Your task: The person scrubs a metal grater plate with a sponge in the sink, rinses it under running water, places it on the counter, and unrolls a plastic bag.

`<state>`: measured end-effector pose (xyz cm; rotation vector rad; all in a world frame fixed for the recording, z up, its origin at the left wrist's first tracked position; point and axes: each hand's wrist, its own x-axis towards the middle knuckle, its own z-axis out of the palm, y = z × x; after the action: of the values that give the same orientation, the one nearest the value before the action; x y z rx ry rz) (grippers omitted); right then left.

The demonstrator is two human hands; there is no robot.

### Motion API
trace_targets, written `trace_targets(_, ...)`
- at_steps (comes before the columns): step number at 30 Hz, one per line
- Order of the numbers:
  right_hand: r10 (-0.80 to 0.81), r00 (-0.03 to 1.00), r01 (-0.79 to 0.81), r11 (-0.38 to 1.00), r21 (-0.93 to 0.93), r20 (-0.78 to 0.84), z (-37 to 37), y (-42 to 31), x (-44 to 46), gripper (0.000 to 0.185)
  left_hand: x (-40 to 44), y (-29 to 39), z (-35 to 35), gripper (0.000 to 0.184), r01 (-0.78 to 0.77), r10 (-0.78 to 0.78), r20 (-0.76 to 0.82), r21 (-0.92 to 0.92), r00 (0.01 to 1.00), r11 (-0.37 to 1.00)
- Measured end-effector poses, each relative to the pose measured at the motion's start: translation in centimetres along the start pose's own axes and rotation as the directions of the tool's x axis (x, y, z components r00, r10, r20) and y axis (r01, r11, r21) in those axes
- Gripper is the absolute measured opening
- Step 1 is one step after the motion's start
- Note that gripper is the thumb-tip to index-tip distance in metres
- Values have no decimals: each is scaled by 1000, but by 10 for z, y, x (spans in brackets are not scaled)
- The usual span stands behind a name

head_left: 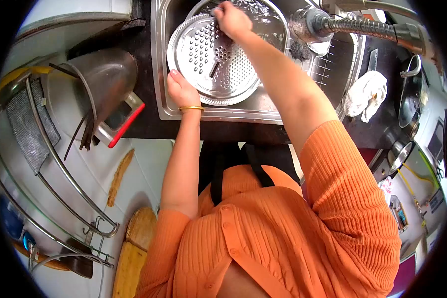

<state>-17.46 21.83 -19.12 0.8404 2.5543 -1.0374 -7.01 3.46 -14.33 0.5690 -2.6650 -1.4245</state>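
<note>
Holding a round, silver, perforated metal grater plate [208, 54] over a rectangular stainless-steel sink [253, 113].

Partly closed on the plate's rim at 7 o'clock with the left hand [182, 90], with the fingers beneath mostly hidden; curled nearly closed at the rim near 1 o'clock with the right hand [232, 23], too covered to tell what is pinched. Surrounded, from the plate, by a round metal bowl of water [286, 36] overlapped at 1 o'clock, a chrome tap with ribbed hose [335, 25] between 2 and 3, a crumpled white cloth [362, 95] past 3 on the dark table [145, 84], and a steel pot with red-edged handle [115, 69] at 9.
</note>
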Motion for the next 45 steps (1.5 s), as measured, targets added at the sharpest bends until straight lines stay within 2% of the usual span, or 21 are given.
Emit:
trace_targets(2,92,996,-92,996,-22,6,-8,24,5,36,1,-2,-1,39,-2,2,10,-4,1000,1000)
trace_targets(3,89,996,-87,994,69,-23,-10,34,-2,36,1,-4,-1,39,0,0,12,-8,1000,1000)
trace_targets(7,-26,997,37,989,143,-79,-10,53,-66,31,2,-8,2,40,50,-49,23,-38,999,998)
trace_targets(11,-43,999,39,990,138,28,-16,32,-142,24,5,-16,3,41,38,-37,39,-16,999,999)
trace_targets(13,-116,990,101,980,174,78,-8,13,-176,20,5,-13,5,42,112,-107,55,-98,993,989)
trace_targets(15,-267,955,238,951,196,132,-6,-7,-198,23,10,-11,4,44,168,-154,98,-147,983,975)
trace_targets(17,-263,962,249,954,164,72,-1,0,-183,21,10,-17,4,44,130,-114,124,-126,986,984)
trace_targets(19,-104,994,102,985,136,8,-9,7,-147,23,7,-16,6,45,139,-125,108,-129,986,982)
trace_targets(21,-72,997,72,994,88,-4,-17,19,-109,24,6,-14,6,45,149,-137,99,-135,986,979)
trace_targets(23,-66,996,72,989,129,-54,-15,30,-83,28,4,-8,6,46,164,-153,101,-118,983,979)
trace_targets(25,-12,999,18,993,121,-50,-12,21,-93,26,3,-5,5,45,174,-165,87,-114,983,978)
trace_targets(27,-192,980,198,970,140,-52,-2,12,-125,22,5,-6,9,45,183,-175,78,-119,982,976)
trace_targets(29,-362,927,341,923,176,102,2,6,-160,21,6,-19,10,45,172,-162,77,-154,984,973)
trace_targets(30,-390,910,365,914,176,137,-4,1,-173,19,6,-16,9,45,177,-167,69,-157,983,972)
trace_targets(31,-390,910,364,914,181,141,-6,-1,-167,19,6,-13,8,45,178,-169,67,-151,983,972)
trace_targets(34,-218,974,222,973,63,-57,-8,5,-117,18,4,-10,7,45,176,-168,84,-101,982,979)
trace_targets(37,-48,997,40,992,116,60,-17,9,-93,20,2,-9,7,45,159,-155,44,-97,987,983)
trace_targets(39,-219,975,224,958,178,-47,1,11,-118,20,4,-16,10,45,172,-167,49,-115,985,978)
trace_targets(40,-306,952,300,934,193,2,5,7,-138,18,5,-19,11,45,187,-182,50,-121,982,975)
trace_targets(43,-367,922,341,920,192,122,-7,-5,-163,17,4,-14,9,45,167,-163,52,-81,985,983)
trace_targets(45,-289,956,280,950,137,50,-6,-3,-132,20,5,-15,10,45,155,-150,54,-101,987,983)
